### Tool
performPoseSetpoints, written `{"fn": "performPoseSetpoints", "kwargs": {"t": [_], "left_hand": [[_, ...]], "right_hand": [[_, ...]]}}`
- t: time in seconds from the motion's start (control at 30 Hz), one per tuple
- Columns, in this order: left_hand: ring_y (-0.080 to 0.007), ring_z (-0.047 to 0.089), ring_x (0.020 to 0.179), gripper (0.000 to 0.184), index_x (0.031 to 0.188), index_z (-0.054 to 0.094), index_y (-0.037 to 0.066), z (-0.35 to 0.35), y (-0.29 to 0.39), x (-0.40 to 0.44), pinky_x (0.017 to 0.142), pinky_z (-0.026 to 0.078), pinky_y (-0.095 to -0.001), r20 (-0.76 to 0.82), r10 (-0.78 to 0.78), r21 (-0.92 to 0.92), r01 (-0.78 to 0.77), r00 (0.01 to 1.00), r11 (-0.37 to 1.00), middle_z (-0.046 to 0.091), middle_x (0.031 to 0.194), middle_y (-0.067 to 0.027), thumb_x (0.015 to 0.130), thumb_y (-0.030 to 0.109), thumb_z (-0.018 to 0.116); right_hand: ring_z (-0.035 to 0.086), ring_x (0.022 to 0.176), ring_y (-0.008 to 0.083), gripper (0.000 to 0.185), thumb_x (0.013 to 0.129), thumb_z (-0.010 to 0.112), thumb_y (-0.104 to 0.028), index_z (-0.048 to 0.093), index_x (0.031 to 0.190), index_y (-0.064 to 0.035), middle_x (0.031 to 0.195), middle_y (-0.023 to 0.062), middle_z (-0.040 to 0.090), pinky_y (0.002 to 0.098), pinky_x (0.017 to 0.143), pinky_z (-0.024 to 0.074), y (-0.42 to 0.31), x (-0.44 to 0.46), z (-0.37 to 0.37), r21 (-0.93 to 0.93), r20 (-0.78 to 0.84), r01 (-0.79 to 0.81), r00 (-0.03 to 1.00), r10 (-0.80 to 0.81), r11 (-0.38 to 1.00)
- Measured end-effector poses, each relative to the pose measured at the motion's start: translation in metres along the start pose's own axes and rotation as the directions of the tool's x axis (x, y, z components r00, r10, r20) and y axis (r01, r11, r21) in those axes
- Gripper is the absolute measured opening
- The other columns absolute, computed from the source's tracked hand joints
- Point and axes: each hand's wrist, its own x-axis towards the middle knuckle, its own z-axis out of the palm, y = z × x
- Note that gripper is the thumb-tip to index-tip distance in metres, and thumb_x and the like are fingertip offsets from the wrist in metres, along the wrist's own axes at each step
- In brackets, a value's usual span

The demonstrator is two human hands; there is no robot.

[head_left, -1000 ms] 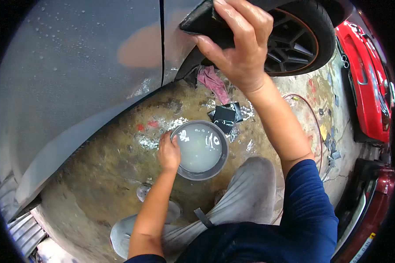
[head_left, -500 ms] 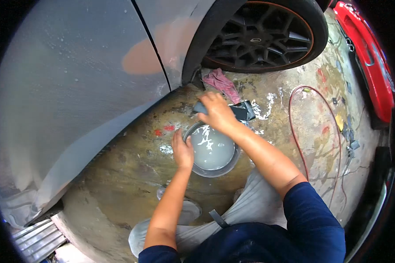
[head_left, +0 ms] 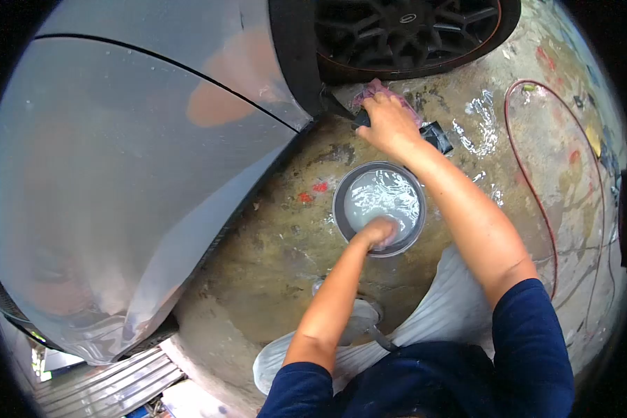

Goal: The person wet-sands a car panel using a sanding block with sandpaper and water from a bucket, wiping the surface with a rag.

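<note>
My left hand (head_left: 381, 233) is dipped into cloudy water in a round grey basin (head_left: 338, 209), near the side closest to me. The water and motion blur hide its fingers. My right hand (head_left: 391, 124) is beyond the basin, low over the floor, its fingers curled over a small dark block (head_left: 361, 120). Its fingertips overlap a crumpled pink cloth (head_left: 409, 107), and whether they press on it I cannot make out. Shiny black sheet pieces (head_left: 436, 138) lie beside my right wrist.
A grey car panel (head_left: 153, 174) with an orange-brown patch (head_left: 219, 101) fills the left side. The car's wheel (head_left: 411, 42) stands at the top. A thin red hose (head_left: 529, 188) loops across the wet, stained floor (head_left: 279, 272) on the right.
My left hand has gone from the basin's rim into the water. My right hand has moved away from the basin, with the block, towards the pink cloth. The view has shifted.
</note>
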Motion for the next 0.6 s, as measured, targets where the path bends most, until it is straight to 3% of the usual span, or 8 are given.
{"fn": "performPoseSetpoints", "kwargs": {"t": [0.07, 0.13, 0.23, 0.3, 0.33, 0.37, 0.43, 0.6], "left_hand": [[-0.0041, 0.037, 0.051, 0.036, 0.076, 0.055, 0.017, -0.017, 0.031, -0.053, 0.043, 0.023, -0.0226, 0.005, -0.021, -0.322, 0.021, 1.0, 0.946, 0.046, 0.063, 0.0074, 0.105, 0.038, 0.059], [-0.0062, 0.042, 0.051, 0.036, 0.076, 0.056, 0.016, -0.056, 0.089, -0.136, 0.046, 0.032, -0.0238, -0.187, 0.176, -0.397, -0.238, 0.967, 0.886, 0.049, 0.063, 0.0064, 0.105, 0.038, 0.059], [-0.0129, 0.061, 0.068, 0.038, 0.086, 0.066, 0.007, -0.09, 0.195, -0.28, 0.062, 0.05, -0.0273, -0.521, 0.743, 0.333, -0.702, 0.42, 0.63, 0.066, 0.078, -0.0042, 0.11, 0.033, 0.053], [-0.0174, 0.065, 0.08, 0.027, 0.102, 0.073, 0.003, -0.11, 0.248, -0.337, 0.074, 0.052, -0.031, -0.399, 0.917, 0.844, -0.397, -0.015, 0.361, 0.071, 0.093, -0.009, 0.108, 0.026, 0.059], [-0.0224, 0.067, 0.094, 0.023, 0.104, 0.074, 0.004, -0.14, 0.27, -0.35, 0.083, 0.054, -0.0356, -0.052, 0.978, 0.997, -0.066, -0.204, 0.039, 0.072, 0.105, -0.0102, 0.106, 0.024, 0.064], [-0.0245, 0.063, 0.112, 0.017, 0.109, 0.075, 0.008, -0.162, 0.293, -0.369, 0.097, 0.05, -0.0423, 0.273, 0.952, 0.886, 0.422, -0.137, -0.194, 0.071, 0.116, -0.0057, 0.103, 0.022, 0.067], [-0.0259, 0.048, 0.145, 0.046, 0.142, 0.063, 0.009, -0.173, 0.32, -0.388, 0.124, 0.029, -0.0466, 0.316, 0.948, 0.564, 0.795, 0.043, -0.224, 0.058, 0.151, -0.0061, 0.106, 0.038, 0.059], [-0.0174, -0.013, 0.16, 0.074, 0.164, 0.0, 0.009, -0.162, 0.343, -0.367, 0.132, -0.012, -0.0405, 0.034, 0.998, 0.165, 0.985, 0.049, -0.054, -0.009, 0.175, -0.0054, 0.107, 0.056, 0.003]], "right_hand": [[0.057, 0.127, 0.039, 0.053, 0.083, 0.078, -0.026, 0.065, 0.129, -0.0015, 0.132, 0.0207, 0.061, 0.0498, 0.105, 0.0515, 0.005, 0.0, -0.003, -0.011, -0.013, -0.018, 1.0, 0.017, 1.0], [0.057, 0.127, 0.0388, 0.053, 0.084, 0.078, -0.026, 0.065, 0.129, -0.0016, 0.134, 0.0201, 0.061, 0.0499, 0.105, 0.0514, 0.01, -0.001, -0.004, -0.003, -0.006, -0.038, 0.999, 0.038, 0.999], [0.057, 0.128, 0.0385, 0.054, 0.084, 0.077, -0.026, 0.064, 0.13, -0.0018, 0.136, 0.0189, 0.06, 0.0511, 0.105, 0.0511, 0.008, -0.004, -0.008, 0.008, 0.037, -0.049, 0.998, 0.048, 0.999], [0.056, 0.128, 0.0381, 0.054, 0.084, 0.077, -0.027, 0.064, 0.131, -0.0018, 0.135, 0.0184, 0.06, 0.0513, 0.105, 0.0513, 0.012, -0.002, -0.003, 0.002, 0.037, -0.035, 0.999, 0.035, 0.999], [0.057, 0.128, 0.0378, 0.054, 0.084, 0.077, -0.027, 0.064, 0.13, -0.0016, 0.134, 0.0177, 0.061, 0.0514, 0.104, 0.0518, 0.013, -0.001, 0.001, -0.013, 0.006, -0.032, 0.999, 0.032, 0.999], [0.057, 0.128, 0.0377, 0.054, 0.084, 0.077, -0.027, 0.064, 0.13, -0.0018, 0.135, 0.0177, 0.061, 0.0514, 0.104, 0.0519, 0.013, -0.002, 0.001, -0.017, 0.004, -0.026, 1.0, 0.026, 1.0], [0.057, 0.128, 0.0375, 0.054, 0.084, 0.077, -0.027, 0.064, 0.13, -0.002, 0.135, 0.0176, 0.061, 0.0512, 0.104, 0.052, 0.013, -0.004, 0.001, -0.03, 0.003, -0.009, 1.0, 0.009, 1.0], [0.055, 0.129, 0.0393, 0.054, 0.082, 0.078, -0.026, 0.063, 0.128, -0.001, 0.135, 0.0201, 0.06, 0.0503, 0.105, 0.0504, 0.017, -0.006, 0.002, -0.012, 0.049, 0.009, 0.999, -0.008, 1.0]]}}
